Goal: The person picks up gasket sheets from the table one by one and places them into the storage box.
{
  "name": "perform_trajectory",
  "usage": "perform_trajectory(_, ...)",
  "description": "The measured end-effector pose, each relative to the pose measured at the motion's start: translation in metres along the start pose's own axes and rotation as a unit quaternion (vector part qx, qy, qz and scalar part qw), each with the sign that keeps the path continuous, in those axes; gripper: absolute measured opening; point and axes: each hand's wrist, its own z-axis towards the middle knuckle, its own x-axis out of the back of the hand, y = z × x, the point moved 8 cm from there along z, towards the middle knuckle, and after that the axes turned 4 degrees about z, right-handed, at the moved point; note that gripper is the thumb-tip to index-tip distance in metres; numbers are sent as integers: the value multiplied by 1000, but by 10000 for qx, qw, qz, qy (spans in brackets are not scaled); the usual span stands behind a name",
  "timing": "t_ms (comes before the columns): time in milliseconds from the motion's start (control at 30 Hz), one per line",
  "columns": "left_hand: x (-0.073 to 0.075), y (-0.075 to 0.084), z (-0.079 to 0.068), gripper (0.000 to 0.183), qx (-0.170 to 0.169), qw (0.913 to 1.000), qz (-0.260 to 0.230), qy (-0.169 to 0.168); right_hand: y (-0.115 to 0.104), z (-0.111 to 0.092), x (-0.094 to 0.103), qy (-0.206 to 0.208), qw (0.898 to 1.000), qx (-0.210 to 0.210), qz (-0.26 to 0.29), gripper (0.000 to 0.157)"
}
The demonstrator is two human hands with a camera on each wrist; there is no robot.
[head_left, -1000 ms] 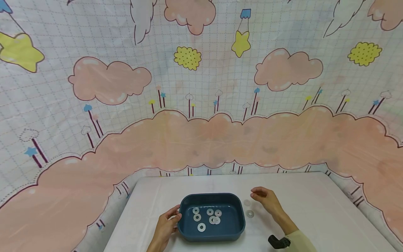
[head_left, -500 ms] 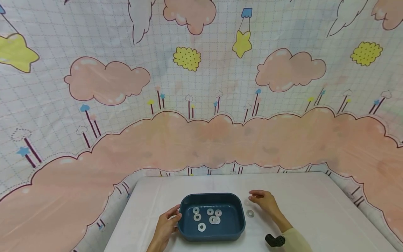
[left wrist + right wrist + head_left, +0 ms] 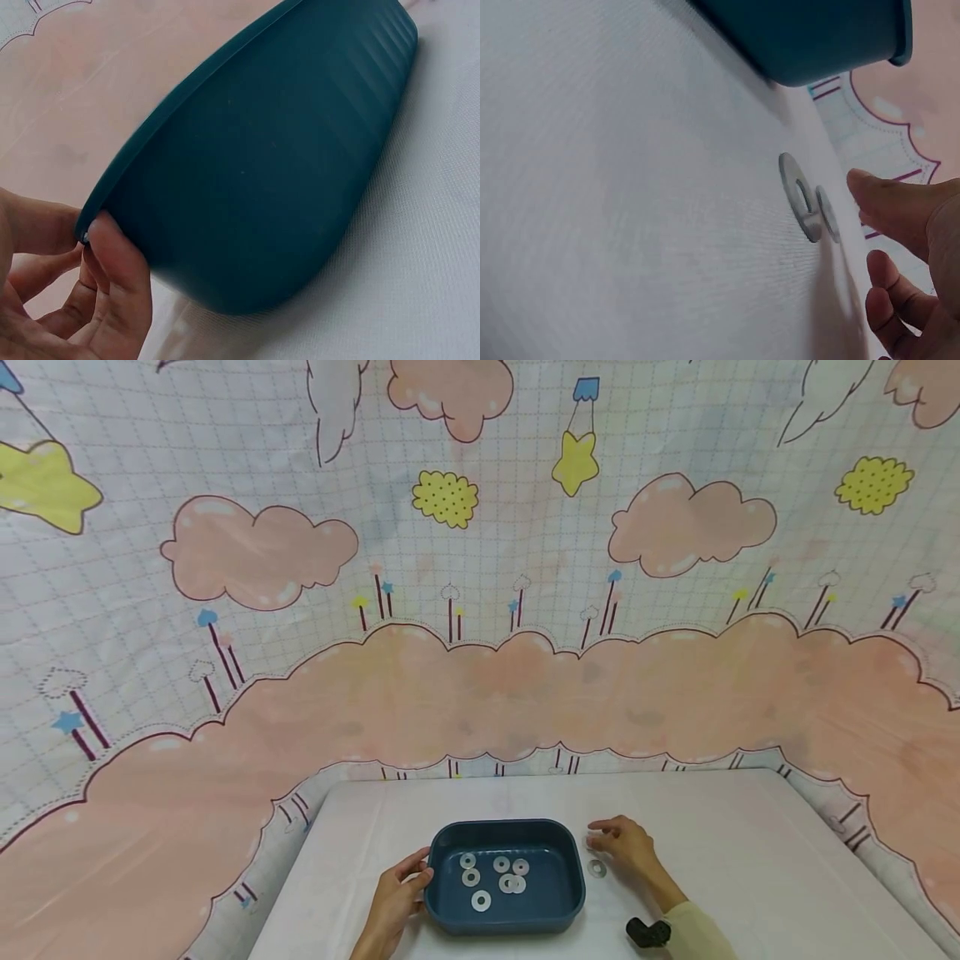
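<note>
A dark blue rectangular basin stands on the white-covered table, with several pale flat washers lying on its floor. My left hand pinches the basin's left rim; in the left wrist view the thumb and fingers close on its edge. To the right of the basin my right hand hovers with loosely bent fingers and holds nothing. Two washers lie on the cloth beside it: a nearer washer and a farther washer. From the head view my right fingers largely hide the farther one.
A white cloth covers the table. Behind it hangs a printed curtain with clouds and stars. A black device is strapped at my right wrist, next to the pale sleeve.
My right hand has moved slightly left and lower, over the farther washer, which it now largely hides in the head view. The left hand and the basin have stayed in place.
</note>
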Motion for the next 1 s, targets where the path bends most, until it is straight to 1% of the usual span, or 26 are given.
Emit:
perform_trajectory(100,0,1,-1,48,-17,10000,-8,-4,1,-1,-1,15,9999,22,-144,28)
perform_trajectory(300,-1,4,-4,49,-23,10000,-35,25,-3,-3,-1,78,9994,198,-291,25)
perform_trajectory(533,-1,4,-6,49,-37,10000,-74,39,-8,-3,0,51,9984,410,-374,17)
perform_trajectory(733,-1,4,-6,50,-55,9999,-106,40,-7,-4,5,175,9986,488,-136,16)
perform_trajectory(833,-1,3,-7,49,-38,9999,-110,41,-3,-4,7,237,9988,415,64,13)
perform_trajectory(1000,-2,0,-9,49,-1,9999,-108,16,2,-9,7,197,9988,255,381,11)
